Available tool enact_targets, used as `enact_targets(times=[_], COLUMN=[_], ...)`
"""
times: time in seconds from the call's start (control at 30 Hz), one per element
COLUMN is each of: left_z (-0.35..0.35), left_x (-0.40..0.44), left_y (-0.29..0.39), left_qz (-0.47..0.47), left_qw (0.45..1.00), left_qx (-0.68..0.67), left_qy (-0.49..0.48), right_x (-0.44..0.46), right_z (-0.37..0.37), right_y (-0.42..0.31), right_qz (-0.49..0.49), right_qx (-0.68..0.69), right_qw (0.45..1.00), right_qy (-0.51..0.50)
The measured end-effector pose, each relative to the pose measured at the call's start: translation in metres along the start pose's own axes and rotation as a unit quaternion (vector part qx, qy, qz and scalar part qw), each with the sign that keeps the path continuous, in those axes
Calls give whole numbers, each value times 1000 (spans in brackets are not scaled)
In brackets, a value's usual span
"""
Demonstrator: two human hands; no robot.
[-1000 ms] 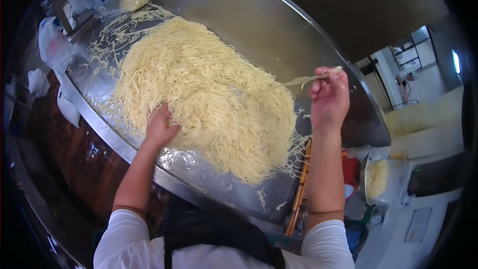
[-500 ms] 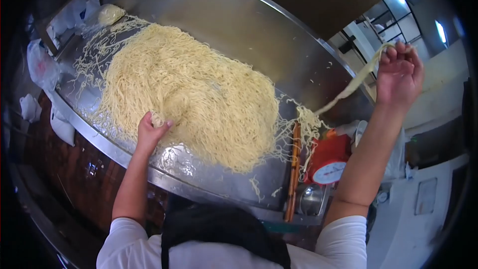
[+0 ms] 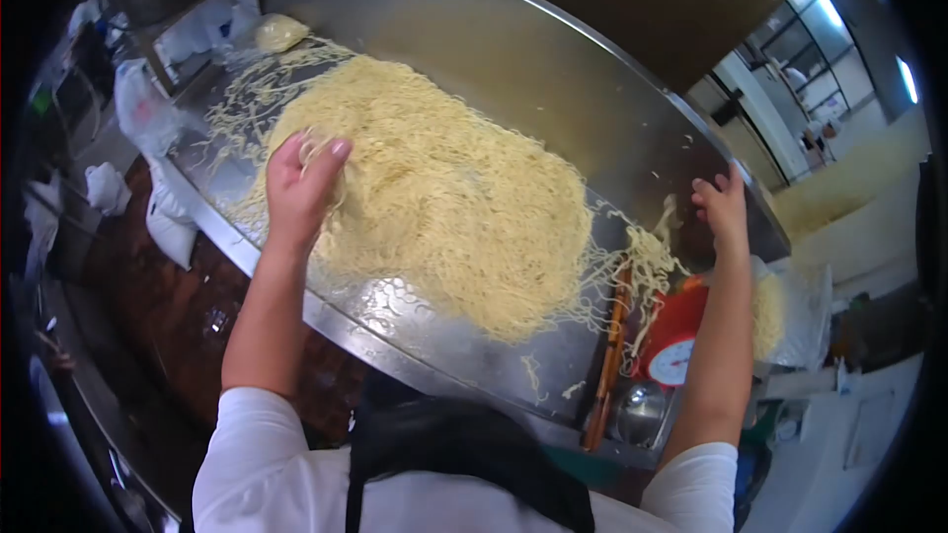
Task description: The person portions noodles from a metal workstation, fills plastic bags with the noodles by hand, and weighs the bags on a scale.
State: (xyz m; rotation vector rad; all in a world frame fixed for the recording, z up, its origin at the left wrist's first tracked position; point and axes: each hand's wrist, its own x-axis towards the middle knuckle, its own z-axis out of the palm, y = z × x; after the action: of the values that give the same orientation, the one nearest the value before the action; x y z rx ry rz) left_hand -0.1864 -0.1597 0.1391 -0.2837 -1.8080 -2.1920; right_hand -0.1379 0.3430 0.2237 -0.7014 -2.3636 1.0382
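Observation:
A wide mound of pale yellow noodles (image 3: 444, 207) covers the middle of a metal tray (image 3: 513, 89). My left hand (image 3: 304, 188) is above the mound's left side, its fingers closed round a small bunch of noodles. At the right, my right hand (image 3: 726, 205) has its fingers apart and holds nothing. Just left of it, a slightly blurred clump of noodles (image 3: 649, 262) is heaped at the tray's right end, with one strand bundle standing up. Below the clump is a red dial scale (image 3: 681, 311), partly hidden by my right forearm.
Wooden sticks (image 3: 606, 365) lie by the tray's right end, near a round metal bowl (image 3: 640, 410). A tied bag (image 3: 281, 33) sits at the far left corner. White plastic bags (image 3: 143, 109) hang over the left edge. A clear bag of noodles (image 3: 780, 316) is beyond my right forearm.
My right hand has come down and let go of the long noodle bundle, which has dropped towards the clump. My left hand has lifted with its noodles. The view has shifted slightly.

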Motion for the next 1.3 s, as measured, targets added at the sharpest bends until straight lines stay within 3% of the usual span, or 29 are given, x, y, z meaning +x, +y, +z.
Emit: enact_targets(times=[0.1,0.2,0.27,0.33,0.4,0.53,0.6,0.67,0.7,0.83,0.93,1.03,1.1,1.17,1.3], left_z=[32,64,87,100,111,88,77,87,88,122,111,106,123,142,145], left_x=[11,20,20,19,16,5,-9,-43,-57,-91,-73,-69,-83,-109,-137], left_y=[46,79,94,100,105,84,37,0,-38,-36,-48,-62,-80,-86,-122], left_qz=[53,55,44,14,16,-42,-144,-297,-285,-446,-214,-118,-265,-407,-370], left_qw=[998,989,978,960,957,971,964,940,927,822,840,895,910,880,856], left_qx=[-41,-115,-173,-238,-254,-199,-184,-118,-68,-195,72,180,7,-142,-57], left_qy=[-21,-80,-108,-146,-137,-122,-127,-118,-232,-296,-494,-390,-319,-198,-357], right_x=[-34,-83,-112,-139,-161,-169,-177,-192,-199,-228,-216,-217,-218,-218,-201], right_z=[39,73,101,135,156,166,162,153,150,154,147,131,126,122,108], right_y=[-42,-117,-147,-162,-159,-85,-38,-30,-26,-11,23,16,8,-7,-11], right_qz=[-53,-145,-250,-239,-178,-108,70,206,272,204,200,226,196,190,215], right_qx=[45,123,157,298,290,109,216,371,443,411,327,364,405,432,497], right_qw=[980,893,856,798,796,804,819,773,735,814,853,841,831,831,810], right_qy=[-187,-408,-425,-467,-501,-575,-527,-472,-434,-356,-355,-330,-326,-295,-225])
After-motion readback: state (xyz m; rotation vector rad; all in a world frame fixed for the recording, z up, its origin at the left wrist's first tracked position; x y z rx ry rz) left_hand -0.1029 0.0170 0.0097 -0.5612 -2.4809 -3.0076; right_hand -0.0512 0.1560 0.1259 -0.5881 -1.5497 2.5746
